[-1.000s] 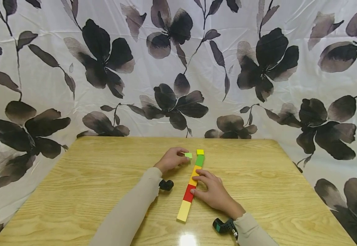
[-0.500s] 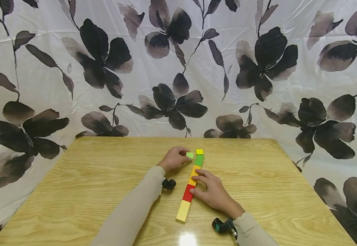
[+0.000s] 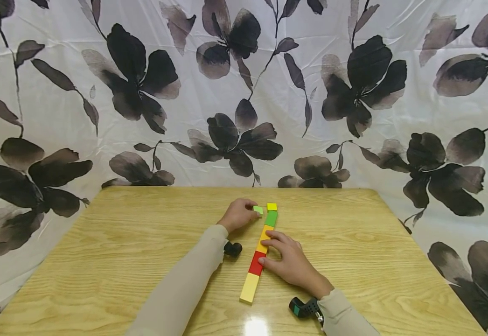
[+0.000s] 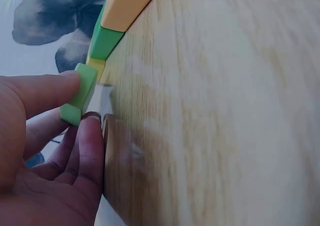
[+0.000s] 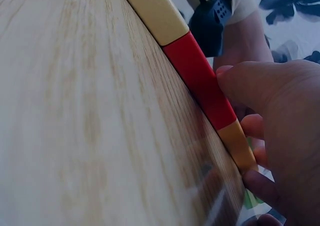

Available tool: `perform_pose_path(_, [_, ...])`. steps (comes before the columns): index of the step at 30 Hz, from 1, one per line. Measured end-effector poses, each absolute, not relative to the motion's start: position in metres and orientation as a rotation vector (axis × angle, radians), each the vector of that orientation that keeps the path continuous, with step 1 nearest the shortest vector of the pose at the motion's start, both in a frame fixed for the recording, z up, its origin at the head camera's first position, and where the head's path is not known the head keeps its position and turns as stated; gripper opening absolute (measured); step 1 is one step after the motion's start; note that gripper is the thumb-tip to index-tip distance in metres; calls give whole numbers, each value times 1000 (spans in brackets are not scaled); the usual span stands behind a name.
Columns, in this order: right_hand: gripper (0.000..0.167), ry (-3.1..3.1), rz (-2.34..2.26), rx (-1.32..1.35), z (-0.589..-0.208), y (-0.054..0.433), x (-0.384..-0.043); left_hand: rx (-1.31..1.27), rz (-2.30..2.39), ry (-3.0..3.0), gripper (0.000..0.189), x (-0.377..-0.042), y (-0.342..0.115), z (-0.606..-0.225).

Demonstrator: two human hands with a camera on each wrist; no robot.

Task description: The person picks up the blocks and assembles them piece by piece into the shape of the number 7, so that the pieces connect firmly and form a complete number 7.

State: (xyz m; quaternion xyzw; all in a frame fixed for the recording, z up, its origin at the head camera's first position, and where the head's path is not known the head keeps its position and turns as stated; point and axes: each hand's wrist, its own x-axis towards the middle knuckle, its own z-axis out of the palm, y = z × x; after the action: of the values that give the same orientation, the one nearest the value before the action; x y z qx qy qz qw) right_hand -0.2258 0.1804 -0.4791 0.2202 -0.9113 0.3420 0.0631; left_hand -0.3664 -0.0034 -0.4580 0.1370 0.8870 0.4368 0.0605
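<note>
Left grip point(image 3: 239, 214) pinches a light green block point(image 3: 258, 210) between thumb and fingers, lower centre of the frame, short of the desk point(image 3: 151, 210) edge, narrowly apart from the green block point(image 3: 271, 218). Right grip point(image 3: 291, 262), fingers loosely spread, touches the red block point(image 3: 256, 264); wood stretches widely left and right.

Bright head view, white glare on the table point(image 3: 101, 261) — wrist views dimmer, bluish

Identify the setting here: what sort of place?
Likely an indoor tabletop recording setup, though the room beyond is out of view: a wooden table, a creased floral sheet behind it, and a black wrist-worn device.
</note>
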Motion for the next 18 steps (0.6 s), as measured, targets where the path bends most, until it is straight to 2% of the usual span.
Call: perform_pose_path(18, [43,-2749,1024,668,-480,181,-226,433,1257,2761,37,-376,7,-459])
